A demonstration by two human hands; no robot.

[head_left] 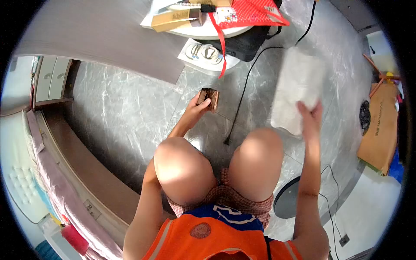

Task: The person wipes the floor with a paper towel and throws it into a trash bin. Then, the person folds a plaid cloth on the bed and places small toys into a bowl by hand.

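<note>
My left hand (196,112) is closed around a small shiny brown block-shaped item (211,100), held above the floor in front of my left knee; its exact kind I cannot make out. Out to the right, my right hand (311,121) grips the near end of a large white, flat, soft-looking package (297,82). Motion blurs both this package and the hand, so any print on it is unreadable. Between the two hands a black cable (244,91) runs along the floor, its plug end close to my knees.
Ahead stands a round white table (234,32) bearing a gold box (173,21) and a red patterned bag (255,15). White shoe-like items (203,53) lie below it. A cardboard box (379,125) leans at right; a round dark disc (288,199) rests beside me. The bed (56,173) is left.
</note>
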